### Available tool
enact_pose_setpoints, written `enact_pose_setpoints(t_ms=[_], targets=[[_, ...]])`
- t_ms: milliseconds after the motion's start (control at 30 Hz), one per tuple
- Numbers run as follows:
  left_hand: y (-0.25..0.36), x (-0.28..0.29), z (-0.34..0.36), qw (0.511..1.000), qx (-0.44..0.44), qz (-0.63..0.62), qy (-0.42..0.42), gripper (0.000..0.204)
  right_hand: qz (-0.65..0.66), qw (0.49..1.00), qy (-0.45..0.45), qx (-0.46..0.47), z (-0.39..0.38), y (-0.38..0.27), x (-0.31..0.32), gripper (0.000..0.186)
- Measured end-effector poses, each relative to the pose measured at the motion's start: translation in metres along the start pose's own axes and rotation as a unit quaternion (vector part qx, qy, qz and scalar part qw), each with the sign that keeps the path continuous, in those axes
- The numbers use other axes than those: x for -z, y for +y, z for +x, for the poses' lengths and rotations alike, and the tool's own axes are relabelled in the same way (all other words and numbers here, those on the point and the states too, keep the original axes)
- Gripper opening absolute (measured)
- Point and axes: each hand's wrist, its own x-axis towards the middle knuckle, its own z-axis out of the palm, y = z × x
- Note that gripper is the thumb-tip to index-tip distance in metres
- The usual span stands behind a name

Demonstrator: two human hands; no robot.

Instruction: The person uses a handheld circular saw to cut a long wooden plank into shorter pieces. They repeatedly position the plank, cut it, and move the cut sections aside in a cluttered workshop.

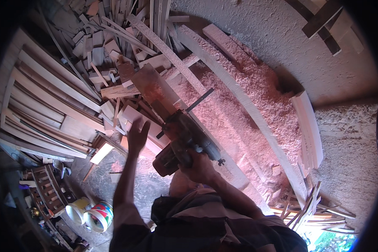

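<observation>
My right hand [197,166] is closed round the handle of a dark handheld power tool [180,138], which looks like a circular saw and has a metal guide bar [201,99] sticking out to the right. The tool sits on a long pale plank [224,161] lying diagonally through the middle, beside a dusty brown board [145,82]. Left of the tool, my left hand [137,131] is raised with fingers apart, slightly blurred; whether it touches the wood behind it I cannot tell. The tool's underside is hidden.
Offcuts [96,44] are heaped at the upper left, above stacked long boards [50,96]. Long planks [248,105] cross thick shavings [260,80] on the right, beside a rough wall [344,147]. Two buckets [97,217] and a slatted wooden piece [48,191] stand at the lower left.
</observation>
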Motion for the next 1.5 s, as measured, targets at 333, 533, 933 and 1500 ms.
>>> enact_pose_setpoints(t_ms=[333, 533, 933, 1500], targets=[[0.076, -0.020, -0.148, 0.820, 0.314, -0.478, 0.025, 0.056, 0.020, 0.999, 0.004, 0.027, 0.026, -0.004, -0.007, 0.043], [0.078, -0.020, -0.117, 0.788, 0.319, -0.521, 0.085, 0.071, 0.037, 0.999, -0.003, 0.040, 0.046, -0.012, -0.013, 0.045], [0.061, -0.012, -0.083, 0.793, 0.292, -0.526, 0.097, 0.068, 0.034, 0.998, -0.017, 0.041, 0.085, -0.025, -0.023, 0.052], [0.052, -0.007, -0.043, 0.788, 0.279, -0.537, 0.112, 0.063, 0.048, 0.995, 0.006, 0.083, 0.130, -0.027, -0.042, 0.050]])
